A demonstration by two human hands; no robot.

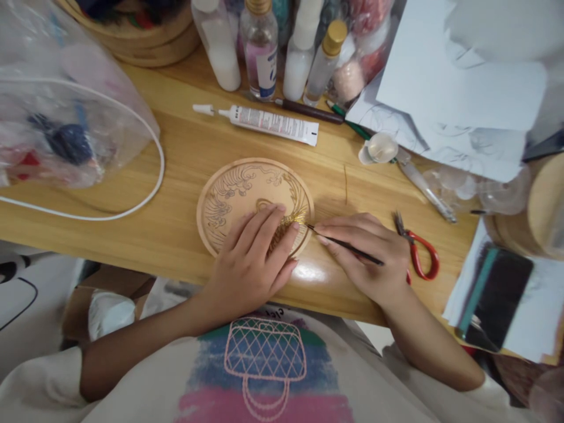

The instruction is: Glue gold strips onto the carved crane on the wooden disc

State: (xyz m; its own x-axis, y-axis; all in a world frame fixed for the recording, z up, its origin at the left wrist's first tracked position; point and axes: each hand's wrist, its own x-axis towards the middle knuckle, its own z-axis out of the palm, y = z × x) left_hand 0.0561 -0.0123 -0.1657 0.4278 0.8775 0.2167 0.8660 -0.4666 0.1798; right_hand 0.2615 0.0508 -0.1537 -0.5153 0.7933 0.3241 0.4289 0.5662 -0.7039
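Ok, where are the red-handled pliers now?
In the head view, the red-handled pliers lie on the wooden table, just right of the right hand, partly behind it.

Hands (pixel 249 264) touch a patterned disc (pixel 251 191) and dark tool (pixel 352 247).

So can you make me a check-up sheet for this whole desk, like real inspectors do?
Surface: yellow-brown wooden tabletop, with bright glare near its front edge.
Job's things: round tan disc with dark wave-like lines and gold patterns; slim dark pen-like tool, tip at the disc's right edge.
Clutter: white printed tube, red-handled metal pliers, white paper sheets.
Hands: left hand lies on the disc; right hand holds the tool in its fingers.
Cables: white cord curving at left.
Surroundings: clear plastic bag at left; brown cardboard box beyond the tabletop's front edge.
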